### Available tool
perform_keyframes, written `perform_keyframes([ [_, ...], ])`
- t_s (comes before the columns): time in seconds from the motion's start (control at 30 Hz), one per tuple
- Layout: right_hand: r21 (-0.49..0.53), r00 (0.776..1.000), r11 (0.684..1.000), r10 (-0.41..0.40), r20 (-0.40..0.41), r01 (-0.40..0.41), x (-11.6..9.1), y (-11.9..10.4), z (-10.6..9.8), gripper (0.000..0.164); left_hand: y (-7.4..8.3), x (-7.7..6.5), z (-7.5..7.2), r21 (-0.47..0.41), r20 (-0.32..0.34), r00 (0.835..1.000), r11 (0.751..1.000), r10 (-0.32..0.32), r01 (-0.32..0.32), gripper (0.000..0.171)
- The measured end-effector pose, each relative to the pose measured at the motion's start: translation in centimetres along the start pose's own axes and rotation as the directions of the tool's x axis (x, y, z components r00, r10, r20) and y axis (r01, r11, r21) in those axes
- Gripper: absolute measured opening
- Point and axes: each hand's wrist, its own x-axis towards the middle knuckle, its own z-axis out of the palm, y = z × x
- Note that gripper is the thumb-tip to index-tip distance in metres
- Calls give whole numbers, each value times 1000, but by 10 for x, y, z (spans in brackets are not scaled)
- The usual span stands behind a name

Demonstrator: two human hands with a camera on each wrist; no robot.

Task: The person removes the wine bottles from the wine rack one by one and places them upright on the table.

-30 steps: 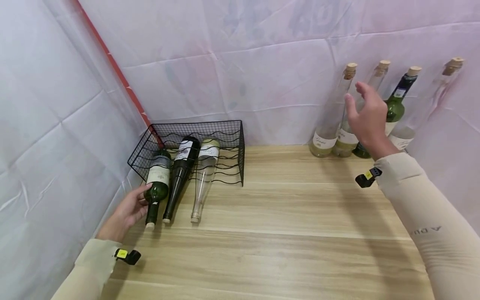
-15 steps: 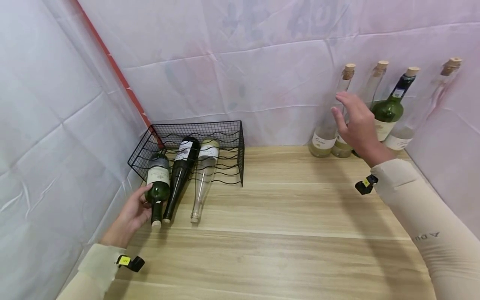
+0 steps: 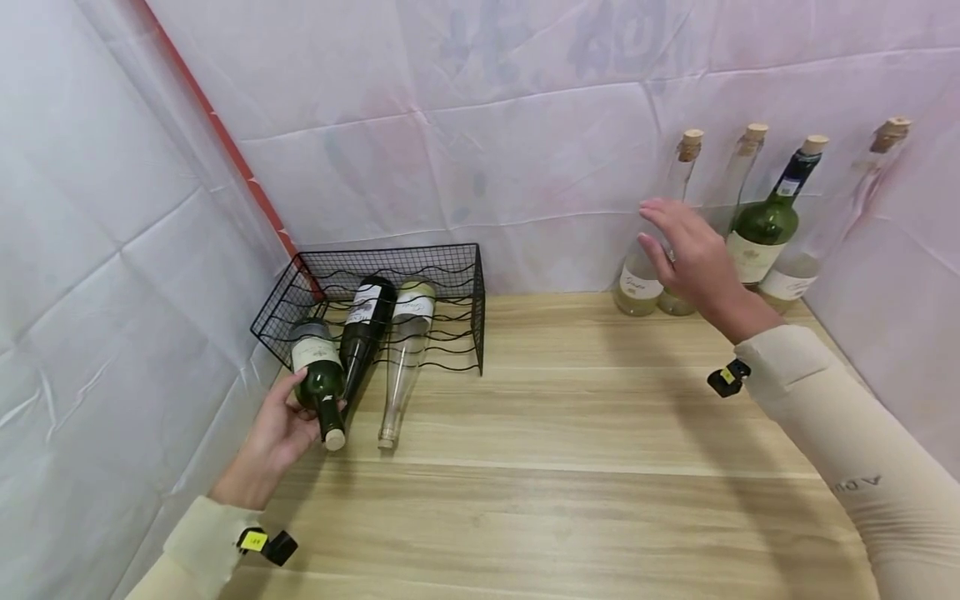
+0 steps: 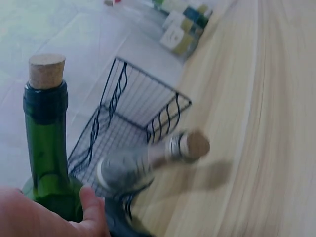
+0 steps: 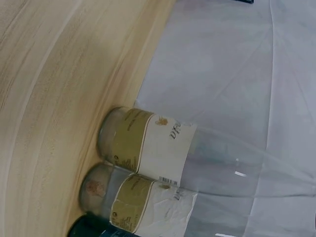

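Note:
My left hand point(image 3: 279, 437) grips a green wine bottle point(image 3: 322, 379) by its shoulder. The bottle slants, base inside the left part of a black wire rack point(image 3: 390, 249), corked neck raised toward me. In the left wrist view the thumb lies against the green glass point(image 4: 47, 148) under the cork point(image 4: 47, 70). Beside it in the rack lie a dark bottle point(image 3: 365, 329), partly covered by the green one, and a clear bottle point(image 3: 407, 350). My right hand point(image 3: 696, 262) holds nothing; its fingers are loosely bent before the standing bottles at the right.
Against the back wall stand a clear corked bottle point(image 3: 637, 287), another clear one point(image 3: 738, 179), a green one point(image 3: 761, 229) and a further clear one point(image 3: 791, 279). The wooden table point(image 3: 525, 433) meets white sheet walls point(image 3: 540, 167) at the back and sides.
My left hand has moved right and tipped the green bottle's neck up and rightward, over the dark bottle's neck. My right hand has drifted left and down, uncovering more of the standing green bottle.

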Motion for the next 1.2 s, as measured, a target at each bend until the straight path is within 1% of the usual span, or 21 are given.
perform_keyframes([
  [0.13,24,999,998,-51,16,51,2,-7,4,46,-7,-4,10,-81,2,1000,997,-8,8,70],
  [0.23,53,996,995,-91,17,90,4,-13,7,49,-13,-7,15,-116,3,1000,993,-13,13,76],
  [0.4,77,987,986,-152,50,148,8,-23,12,58,-21,-11,25,-217,-9,1000,976,-5,3,78],
  [0.47,95,985,982,-169,43,164,10,-27,13,61,-23,-13,30,-257,-11,1000,966,-5,2,78],
  [0.57,128,983,975,-183,18,179,13,-34,16,61,-27,-15,35,-258,-7,1000,966,5,-7,75],
  [0.63,144,981,971,-194,17,190,15,-39,18,59,-29,-15,38,-253,-4,1000,967,17,-17,71],
  [0.77,152,973,965,-225,46,216,18,-49,19,55,-32,-15,43,-260,-1,1000,965,30,-29,67],
  [0.9,179,963,951,-264,58,250,22,-62,20,52,-36,-16,49,-279,4,999,960,36,-34,71],
  [1.0,223,953,933,-300,48,282,26,-73,21,51,-40,-19,55,-291,9,998,955,58,-53,74],
  [1.07,249,945,919,-323,38,304,28,-80,22,52,-43,-20,60,-283,10,996,956,85,-79,73],
  [1.2,294,933,891,-361,-6,346,33,-92,24,61,-51,-25,69,-251,-3,990,959,139,-135,68],
])
